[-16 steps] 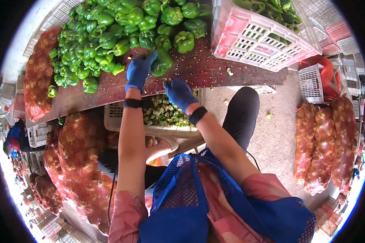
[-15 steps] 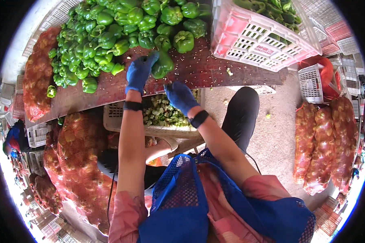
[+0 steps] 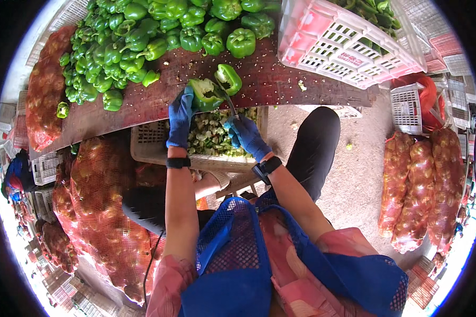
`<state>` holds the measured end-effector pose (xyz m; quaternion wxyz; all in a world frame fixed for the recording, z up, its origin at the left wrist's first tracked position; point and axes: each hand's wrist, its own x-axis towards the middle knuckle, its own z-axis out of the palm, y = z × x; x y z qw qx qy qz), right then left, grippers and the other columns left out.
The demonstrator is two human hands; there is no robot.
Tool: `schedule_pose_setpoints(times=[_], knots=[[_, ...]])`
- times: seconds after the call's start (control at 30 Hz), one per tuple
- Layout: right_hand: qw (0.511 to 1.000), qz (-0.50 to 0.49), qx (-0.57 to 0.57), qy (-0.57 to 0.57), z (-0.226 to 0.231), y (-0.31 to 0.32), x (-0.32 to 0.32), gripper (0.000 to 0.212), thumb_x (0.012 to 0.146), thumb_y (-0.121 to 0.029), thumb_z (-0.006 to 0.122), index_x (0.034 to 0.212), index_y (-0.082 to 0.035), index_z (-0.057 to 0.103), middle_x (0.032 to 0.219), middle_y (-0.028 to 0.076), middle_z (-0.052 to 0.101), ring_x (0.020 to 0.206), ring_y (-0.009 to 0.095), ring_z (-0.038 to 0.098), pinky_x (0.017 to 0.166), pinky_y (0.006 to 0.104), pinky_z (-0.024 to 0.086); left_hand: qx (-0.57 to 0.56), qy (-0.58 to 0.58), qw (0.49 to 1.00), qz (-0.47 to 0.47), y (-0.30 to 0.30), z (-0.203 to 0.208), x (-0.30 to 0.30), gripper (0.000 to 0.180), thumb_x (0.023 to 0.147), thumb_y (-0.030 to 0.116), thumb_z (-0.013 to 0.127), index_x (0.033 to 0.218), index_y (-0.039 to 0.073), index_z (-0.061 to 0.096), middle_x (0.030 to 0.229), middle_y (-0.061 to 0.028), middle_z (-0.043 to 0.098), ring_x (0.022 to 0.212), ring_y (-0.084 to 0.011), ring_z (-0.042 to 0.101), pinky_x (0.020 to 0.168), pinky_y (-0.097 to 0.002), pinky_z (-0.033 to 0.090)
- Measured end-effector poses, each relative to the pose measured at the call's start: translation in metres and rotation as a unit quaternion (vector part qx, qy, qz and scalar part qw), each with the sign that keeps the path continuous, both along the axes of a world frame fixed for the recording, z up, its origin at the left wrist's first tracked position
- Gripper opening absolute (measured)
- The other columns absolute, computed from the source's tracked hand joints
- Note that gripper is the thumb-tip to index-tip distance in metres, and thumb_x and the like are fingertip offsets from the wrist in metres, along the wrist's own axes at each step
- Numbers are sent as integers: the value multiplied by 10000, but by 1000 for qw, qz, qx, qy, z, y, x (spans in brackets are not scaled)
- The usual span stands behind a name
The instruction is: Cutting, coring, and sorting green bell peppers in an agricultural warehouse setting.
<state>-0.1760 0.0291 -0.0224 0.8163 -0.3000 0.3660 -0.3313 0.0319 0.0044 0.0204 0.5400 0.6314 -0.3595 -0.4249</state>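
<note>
My left hand [image 3: 181, 117], in a blue glove, holds one half of a cut green bell pepper [image 3: 205, 95] at the front edge of the reddish-brown table [image 3: 280, 87]. Its hollow inside shows. The other pepper half [image 3: 228, 80] lies just beyond, cut face toward me. In my gloved right hand [image 3: 246, 136] is a knife [image 3: 227, 98], its blade reaching up between the two halves. Below both hands a crate [image 3: 195, 165] holds chopped pepper cores and scraps [image 3: 217, 140].
Whole green peppers [image 3: 127, 53] are heaped at the table's back left. A white-and-red plastic crate [image 3: 349, 45] of peppers stands at its right. Red mesh sacks [image 3: 108, 206] lean at my left, with more sacks [image 3: 415, 190] on the floor at right. Pale seeds dot the tabletop.
The pepper, whole in my left hand before, is now split in two. One half has come free onto the table, and my left hand has moved slightly nearer to me.
</note>
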Motion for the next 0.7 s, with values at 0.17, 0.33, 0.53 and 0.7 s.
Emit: schedule_pose_setpoints(times=[0.17, 0.33, 0.53, 0.7], knots=[[923, -47, -281, 261, -24, -2, 2, 194, 957, -264, 489, 986, -79, 537, 626, -25, 464, 449, 55, 399, 385, 229, 344, -83, 5, 996, -39, -16, 34, -43, 332, 884, 230, 614, 1133, 11, 605, 1015, -45, 649, 876, -102, 582, 769, -246, 474], [938, -43, -290, 187, 13, -1, 0, 204, 952, -276, 502, 927, -78, 543, 622, -37, 450, 469, 41, 415, 402, 227, 358, -45, 51, 998, 14, -6, 22, -35, 255, 864, 137, 635, 1087, 13, 625, 986, -34, 661, 855, -90, 583, 773, -230, 459], [897, -42, -361, 253, 8, -32, 6, 259, 950, -306, 498, 942, -54, 554, 666, 0, 516, 508, 66, 499, 451, 252, 403, -52, 116, 991, 31, -3, 13, -45, 256, 857, 91, 643, 1101, 23, 607, 981, -12, 641, 844, -91, 573, 762, -232, 463], [739, -99, -572, 342, 4, -25, 7, 100, 884, -158, 560, 903, -60, 573, 768, 169, 567, 581, 361, 554, 500, 446, 425, -131, 105, 984, 59, 2, -3, -54, 359, 857, 26, 623, 1204, 7, 531, 1076, -55, 615, 926, -121, 574, 828, -263, 468]])
